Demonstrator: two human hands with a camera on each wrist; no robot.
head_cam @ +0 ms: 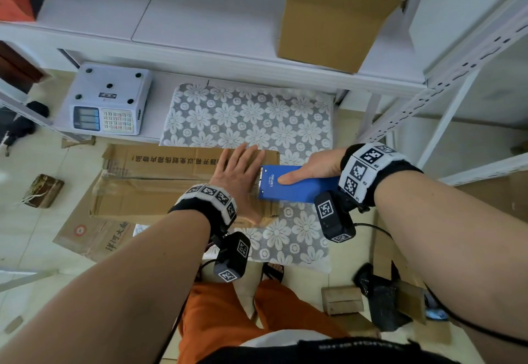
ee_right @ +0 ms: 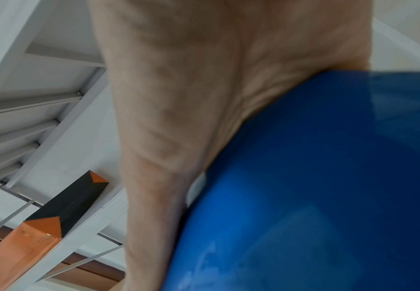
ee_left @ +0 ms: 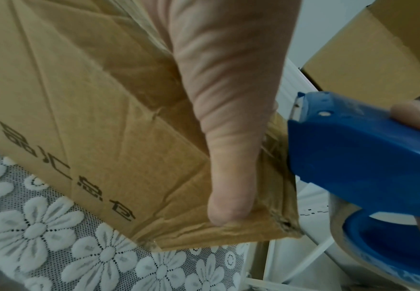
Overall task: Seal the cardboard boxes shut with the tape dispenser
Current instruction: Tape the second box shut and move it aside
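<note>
In the right wrist view we see little beyond a blurred palm and a blue mass, and most fingers of the right hand (head_cam: 315, 167) are hidden behind the blue tape dispenser (head_cam: 297, 185), so we can tell only that the hand grips it, with one finger lying straight along its top. The tape roll (ee_left: 348, 230) is cut off at the lower right of the left wrist view. A white lace cloth with flowers (head_cam: 248, 117) covers the counter (head_cam: 160, 89) in mid-frame of the head view, with a weighing scale (head_cam: 110, 97) at its left; a white shelf (head_cam: 200, 20) above carries an open carton (head_cam: 337, 17) at the upper right, and flattened cardboard (head_cam: 91, 235) lies on the tiled floor at the lower left. The cardboard box (head_cam: 171, 180) sits on the cloth, left of centre. Our left hand (head_cam: 238, 178) lies flat on its top near the right end, fingers (ee_left: 231, 157) straight and close together, and the dispenser's front edge meets the box's right end just beside that hand.
</note>
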